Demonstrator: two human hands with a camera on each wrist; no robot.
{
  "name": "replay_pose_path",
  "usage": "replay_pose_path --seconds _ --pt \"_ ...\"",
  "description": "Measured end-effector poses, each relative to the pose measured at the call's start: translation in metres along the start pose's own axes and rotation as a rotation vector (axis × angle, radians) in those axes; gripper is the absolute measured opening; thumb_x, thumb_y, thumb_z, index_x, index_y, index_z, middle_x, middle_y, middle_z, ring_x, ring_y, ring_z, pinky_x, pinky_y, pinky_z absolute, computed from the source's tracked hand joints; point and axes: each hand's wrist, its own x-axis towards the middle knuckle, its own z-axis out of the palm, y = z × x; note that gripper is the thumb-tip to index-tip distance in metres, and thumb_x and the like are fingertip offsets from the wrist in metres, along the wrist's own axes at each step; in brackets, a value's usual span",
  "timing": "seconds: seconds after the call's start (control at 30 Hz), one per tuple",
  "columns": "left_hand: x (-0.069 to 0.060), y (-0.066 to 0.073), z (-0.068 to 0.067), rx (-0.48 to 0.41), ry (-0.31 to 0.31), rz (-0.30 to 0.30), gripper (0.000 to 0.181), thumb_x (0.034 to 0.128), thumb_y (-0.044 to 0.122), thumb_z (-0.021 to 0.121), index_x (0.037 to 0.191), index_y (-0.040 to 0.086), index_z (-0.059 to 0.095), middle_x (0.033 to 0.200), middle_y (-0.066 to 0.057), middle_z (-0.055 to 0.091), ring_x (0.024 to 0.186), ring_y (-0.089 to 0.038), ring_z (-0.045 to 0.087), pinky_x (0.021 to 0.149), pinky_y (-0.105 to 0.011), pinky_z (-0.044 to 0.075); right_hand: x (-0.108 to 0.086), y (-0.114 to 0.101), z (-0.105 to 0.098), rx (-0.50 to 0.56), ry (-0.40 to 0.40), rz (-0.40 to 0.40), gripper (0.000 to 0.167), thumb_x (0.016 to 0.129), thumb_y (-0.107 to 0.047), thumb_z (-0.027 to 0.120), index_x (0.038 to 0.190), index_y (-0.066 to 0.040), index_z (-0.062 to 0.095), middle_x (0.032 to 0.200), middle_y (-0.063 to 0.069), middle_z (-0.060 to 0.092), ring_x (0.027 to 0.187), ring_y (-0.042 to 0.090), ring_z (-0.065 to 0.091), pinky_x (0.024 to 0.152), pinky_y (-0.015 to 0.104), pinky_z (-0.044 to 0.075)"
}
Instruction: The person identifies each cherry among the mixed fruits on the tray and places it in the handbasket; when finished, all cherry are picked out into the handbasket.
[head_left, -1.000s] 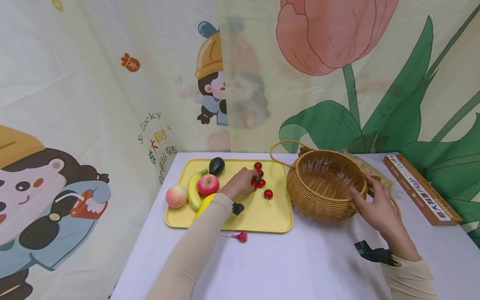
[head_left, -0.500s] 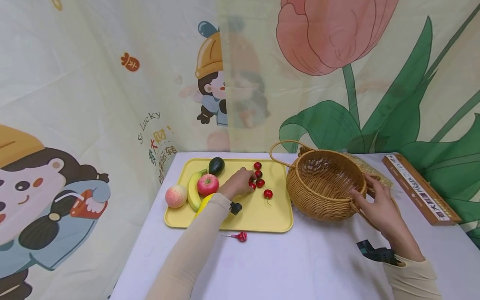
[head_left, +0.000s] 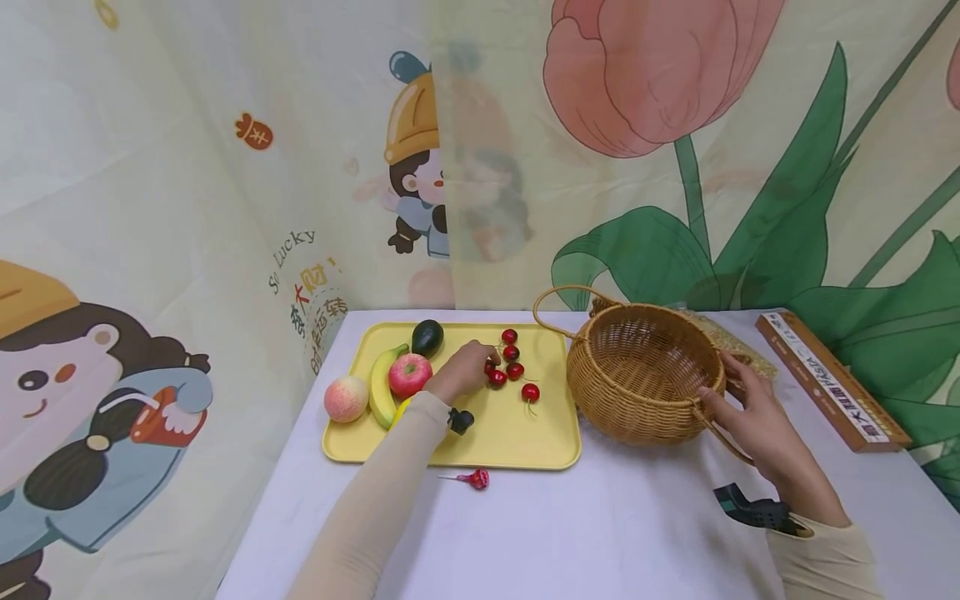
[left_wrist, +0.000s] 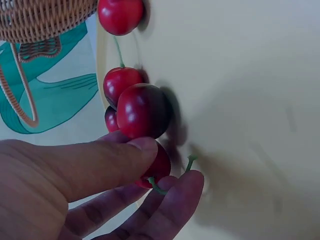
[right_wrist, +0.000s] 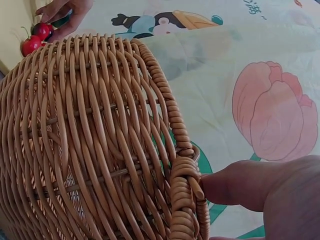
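My left hand (head_left: 463, 371) is over the yellow tray (head_left: 551, 454). In the left wrist view its thumb and fingers pinch a red cherry (left_wrist: 161, 162) with a green stem, partly hidden by the thumb. A darker cherry (left_wrist: 142, 111) sits right beside the thumb tip, and several more lie along the tray's right part, one cherry (head_left: 530, 392) apart from the others. My right hand (head_left: 757, 412) holds the rim of a round wicker basket (head_left: 637, 417) near a handle, its thumb (right_wrist: 235, 185) pressed against the woven edge. Its other fingers are mostly hidden.
On the tray's left lie a peach (head_left: 346, 398), a banana (head_left: 381, 387), an apple (head_left: 409, 375), an avocado (head_left: 427, 337) and a partly covered yellow fruit (head_left: 401, 413). A lollipop (head_left: 477, 478) lies in front. Behind the basket are a bag (head_left: 731, 342) and a pasta box (head_left: 832, 383).
My left hand has drawn slightly left, and a cherry shows at its fingertips. The basket's near handle has swung down toward me. The head view has shifted slightly.
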Motion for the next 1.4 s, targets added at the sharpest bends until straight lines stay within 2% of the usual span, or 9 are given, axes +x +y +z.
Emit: replay_pose_path --seconds 0.23,0.33,0.5,0.63,0.8,0.97,1.07,1.23,1.4 --pt "-0.007 0.004 -0.006 -0.017 0.113 0.005 0.035 0.0935 -0.012 0.061 0.121 0.005 0.074 0.111 -0.016 0.068 0.101 -0.028 0.058 0.099 -0.040 0.053 0.001 0.001 0.002 0.005 -0.006 -0.032 0.092 0.112 -0.045 0.050 0.170 -0.004 -0.007 0.169 0.041 -0.003 0.153 0.070 0.012 0.108 0.072 0.040" --pt "-0.013 0.009 -0.016 -0.020 0.174 0.031 0.034 0.0941 -0.011 0.062 0.121 0.006 0.074 0.110 -0.016 0.067 0.098 -0.027 0.058 0.092 -0.038 0.053 0.000 0.002 0.001 0.025 -0.025 -0.036 0.093 0.111 -0.045 0.051 0.170 -0.004 -0.009 0.169 0.040 -0.004 0.154 0.070 0.009 0.109 0.071 0.039" --pt "-0.022 0.022 -0.041 -0.090 0.268 0.065 0.027 0.0989 -0.004 0.067 0.123 0.006 0.073 0.117 -0.016 0.069 0.101 -0.029 0.064 0.090 -0.040 0.056 -0.001 0.005 -0.005 0.088 -0.069 -0.024 0.097 0.111 -0.044 0.053 0.170 -0.008 -0.014 0.171 0.036 -0.009 0.157 0.066 0.000 0.111 0.078 0.034" --pt "-0.025 0.035 -0.057 -0.166 0.294 0.103 0.026 0.1006 -0.001 0.068 0.125 0.008 0.073 0.122 -0.015 0.069 0.101 -0.029 0.065 0.089 -0.040 0.058 0.000 0.007 -0.008 0.119 -0.078 -0.023 0.098 0.110 -0.043 0.055 0.170 -0.010 -0.016 0.173 0.035 -0.009 0.158 0.065 -0.002 0.111 0.079 0.033" --pt "-0.025 0.057 -0.072 -0.195 0.307 0.205 0.026 0.1017 0.000 0.067 0.126 0.008 0.072 0.123 -0.012 0.067 0.102 -0.028 0.067 0.094 -0.039 0.060 0.001 0.009 -0.007 0.133 -0.068 -0.030 0.097 0.110 -0.041 0.056 0.170 -0.010 -0.014 0.173 0.035 -0.007 0.159 0.064 0.000 0.112 0.075 0.034" --pt "-0.020 0.094 -0.088 -0.161 0.272 0.327 0.025 0.1024 0.000 0.064 0.125 0.008 0.072 0.122 -0.012 0.066 0.110 -0.026 0.068 0.095 -0.035 0.060 0.001 0.009 -0.002 0.149 -0.063 -0.027 0.097 0.110 -0.041 0.057 0.171 -0.011 -0.012 0.173 0.035 -0.007 0.159 0.064 0.000 0.112 0.078 0.034" --pt "-0.012 0.119 -0.098 -0.101 0.230 0.405 0.027 0.1027 -0.001 0.062 0.126 0.008 0.072 0.121 -0.011 0.066 0.114 -0.023 0.064 0.095 -0.032 0.058 0.002 0.009 -0.002 0.147 -0.058 -0.023 0.097 0.110 -0.040 0.057 0.171 -0.011 -0.012 0.174 0.034 -0.006 0.159 0.064 0.001 0.113 0.078 0.034" --pt "0.017 0.155 -0.108 0.052 0.112 0.534 0.029 0.1031 0.001 0.059 0.127 0.012 0.072 0.125 -0.007 0.067 0.116 -0.020 0.058 0.093 -0.027 0.051 0.000 0.008 -0.003 0.149 -0.054 -0.021 0.095 0.111 -0.037 0.057 0.171 -0.011 -0.010 0.173 0.035 -0.006 0.158 0.065 0.001 0.113 0.077 0.035" --pt "0.049 0.185 -0.102 0.156 -0.063 0.592 0.031 0.1041 0.004 0.059 0.129 0.014 0.073 0.125 -0.007 0.065 0.113 -0.019 0.057 0.093 -0.026 0.050 0.001 0.007 -0.002 0.145 -0.051 -0.023 0.093 0.111 -0.035 0.057 0.171 -0.010 -0.009 0.173 0.035 -0.005 0.158 0.065 0.003 0.113 0.076 0.036"
